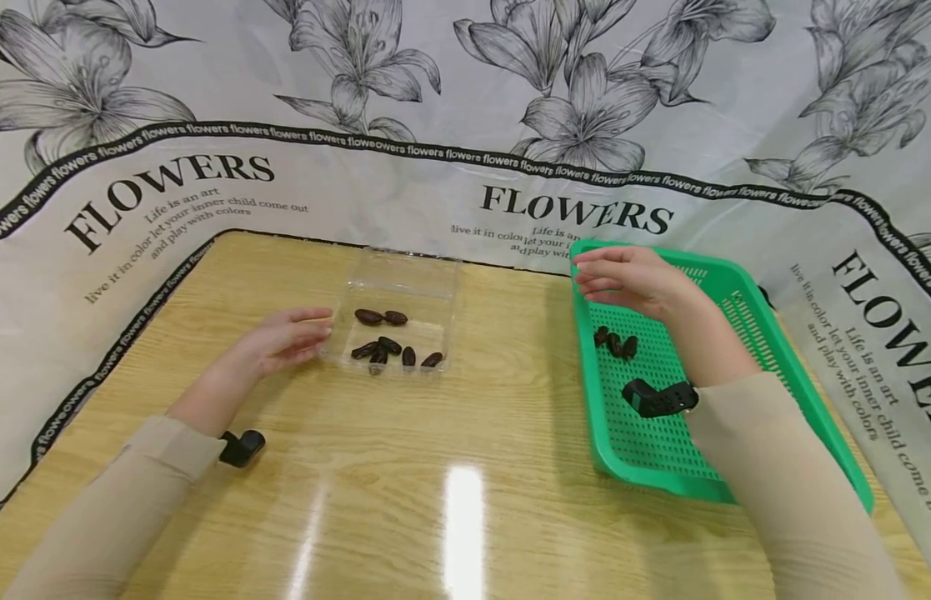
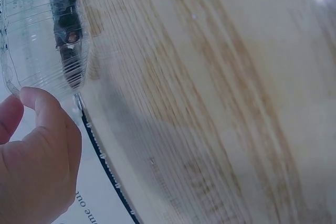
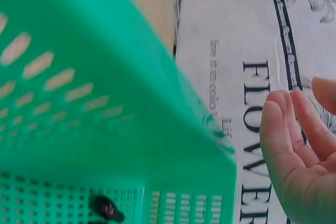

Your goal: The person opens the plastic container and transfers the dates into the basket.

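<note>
A clear plastic box point(image 1: 405, 287) with several dark brown dates point(image 1: 369, 317) in it stands on the left half of the table. My left hand point(image 1: 288, 340) is at the box's left side, pinching its edge between thumb and finger; the left wrist view shows the box corner at the fingertips point(image 2: 32, 94). My right hand point(image 1: 630, 282) hovers over the back left rim of a green perforated basket point(image 1: 596, 421). Its fingers are loosely bent with nothing between them, as the right wrist view shows. A small group of dates point(image 1: 615, 343) lies on the basket floor.
The wooden table point(image 1: 375, 475) runs between box and basket. Behind it hangs a white cloth point(image 1: 405, 192) printed with flowers and lettering, close behind both containers. The basket's raised walls stand around my right forearm point(image 1: 713, 333). Black wrist devices point(image 1: 660, 398) sit at both cuffs.
</note>
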Demonstrator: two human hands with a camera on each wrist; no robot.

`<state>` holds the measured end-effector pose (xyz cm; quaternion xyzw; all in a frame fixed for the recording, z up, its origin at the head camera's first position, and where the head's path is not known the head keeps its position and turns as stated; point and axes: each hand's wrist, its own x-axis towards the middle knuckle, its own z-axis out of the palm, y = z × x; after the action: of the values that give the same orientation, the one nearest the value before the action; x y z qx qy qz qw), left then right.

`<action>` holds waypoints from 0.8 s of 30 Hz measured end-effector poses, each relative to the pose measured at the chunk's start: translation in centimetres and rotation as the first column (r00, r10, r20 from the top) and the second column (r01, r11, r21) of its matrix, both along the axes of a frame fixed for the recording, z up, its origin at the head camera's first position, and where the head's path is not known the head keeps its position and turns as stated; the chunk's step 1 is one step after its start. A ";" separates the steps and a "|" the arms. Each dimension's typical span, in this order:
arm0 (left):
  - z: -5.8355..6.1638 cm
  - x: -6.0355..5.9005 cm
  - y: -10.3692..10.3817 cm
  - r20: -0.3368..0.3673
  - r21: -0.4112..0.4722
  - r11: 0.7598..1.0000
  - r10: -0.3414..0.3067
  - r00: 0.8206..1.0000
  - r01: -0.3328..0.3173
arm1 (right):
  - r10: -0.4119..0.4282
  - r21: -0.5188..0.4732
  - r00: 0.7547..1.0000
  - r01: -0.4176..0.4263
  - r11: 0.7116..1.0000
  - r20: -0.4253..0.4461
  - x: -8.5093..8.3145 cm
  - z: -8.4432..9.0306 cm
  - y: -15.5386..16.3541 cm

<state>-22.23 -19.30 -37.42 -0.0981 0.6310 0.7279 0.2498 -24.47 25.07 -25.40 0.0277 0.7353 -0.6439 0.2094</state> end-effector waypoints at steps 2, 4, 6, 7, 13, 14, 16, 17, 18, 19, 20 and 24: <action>0.0 -0.1 0.0 -0.004 0.004 1.000 -0.003 1.000 0.003 | 0.012 0.021 1.000 -0.012 1.000 -0.006 -0.3 0.0 -1.0; -0.1 -0.2 0.0 -0.007 0.008 1.000 -0.004 1.000 0.004 | 0.032 0.046 0.999 -0.031 0.998 -0.015 -0.6 -0.1 -2.0; -0.1 -0.2 0.0 -0.005 0.011 1.000 -0.003 1.000 0.003 | 0.056 0.079 0.998 -0.054 0.995 -0.023 -0.9 -0.3 -3.1; -0.1 -0.1 0.0 -0.005 0.012 1.000 -0.003 1.000 0.003 | 0.069 0.094 0.997 -0.067 0.993 -0.025 -1.0 -0.4 -3.6; 0.1 0.1 0.0 0.000 0.017 1.000 0.000 1.000 0.000 | 0.149 0.146 0.988 -0.141 0.979 -0.042 -1.6 -1.3 -6.7; 0.1 0.1 -0.1 -0.001 0.014 1.000 -0.001 1.000 0.001 | 0.164 0.150 0.986 -0.156 0.976 -0.042 -1.7 -1.4 -7.2; 0.1 0.1 -0.1 -0.003 0.007 1.000 -0.002 1.000 0.002 | 0.199 0.165 0.979 -0.190 0.968 -0.040 -1.7 -1.7 -8.1; 0.1 0.1 -0.1 -0.002 0.007 1.000 -0.001 1.000 0.001 | 0.213 0.170 0.976 -0.204 0.964 -0.036 -1.8 -1.9 -8.5; 0.2 0.1 -0.1 -0.002 0.004 1.000 0.000 1.000 0.000 | 0.228 0.174 0.973 -0.219 0.960 -0.032 -1.9 -2.0 -8.9; 0.2 0.1 -0.1 0.000 0.000 1.000 0.000 1.000 0.000 | 0.243 0.179 0.970 -0.235 0.956 -0.025 -1.9 -2.2 -9.3; 0.1 0.1 -0.1 0.001 -0.003 1.000 -0.001 1.000 0.001 | 0.251 0.182 0.968 -0.244 0.953 -0.019 -2.1 -2.5 -9.7; 0.1 0.0 0.0 0.005 0.000 1.000 0.003 1.000 -0.003 | 0.279 0.180 0.960 -0.273 0.945 -0.005 -2.6 -3.5 -11.2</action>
<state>-22.21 -19.32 -37.28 -0.1009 0.6301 0.7280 0.2505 -27.11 13.90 -28.93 -0.0666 0.7895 -0.5404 0.2832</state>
